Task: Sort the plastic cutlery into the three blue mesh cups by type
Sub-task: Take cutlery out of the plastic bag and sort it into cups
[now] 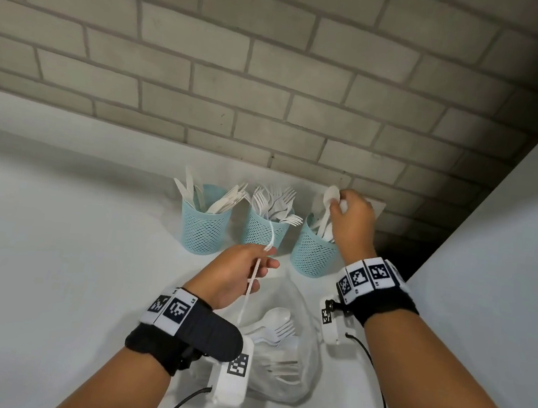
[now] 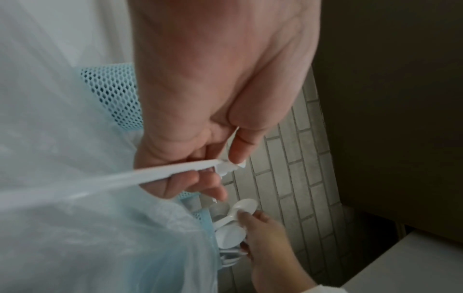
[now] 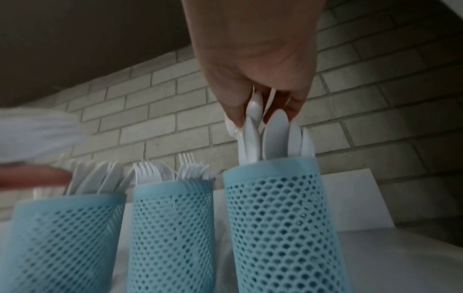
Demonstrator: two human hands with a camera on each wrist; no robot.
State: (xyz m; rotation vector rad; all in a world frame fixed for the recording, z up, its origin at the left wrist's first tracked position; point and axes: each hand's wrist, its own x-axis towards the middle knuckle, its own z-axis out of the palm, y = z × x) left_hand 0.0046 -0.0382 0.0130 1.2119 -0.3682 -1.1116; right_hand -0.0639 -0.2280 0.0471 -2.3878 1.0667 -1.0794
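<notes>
Three blue mesh cups stand in a row by the wall. The left cup (image 1: pixel 204 226) holds knives, the middle cup (image 1: pixel 264 233) forks, the right cup (image 1: pixel 312 255) spoons. My right hand (image 1: pixel 340 205) pinches a few white spoons (image 3: pixel 253 119) by their bowls, their handles down inside the right cup (image 3: pixel 275 218). My left hand (image 1: pixel 265 264) hovers just in front of the middle cup and grips a long white plastic piece (image 1: pixel 253 280), apparently a fork; its handle (image 2: pixel 125 178) runs back past the wrist. A clear plastic bag (image 1: pixel 304 371) with loose spoons and forks lies between my wrists.
A grey brick wall (image 1: pixel 273 102) rises right behind the cups. A white panel (image 1: pixel 509 250) closes the right side, with a dark gap beside it. A small white board (image 3: pixel 350 198) leans behind the right cup. Black cables (image 1: pixel 376 369) trail from the wrist cameras over the white table (image 1: pixel 50 261).
</notes>
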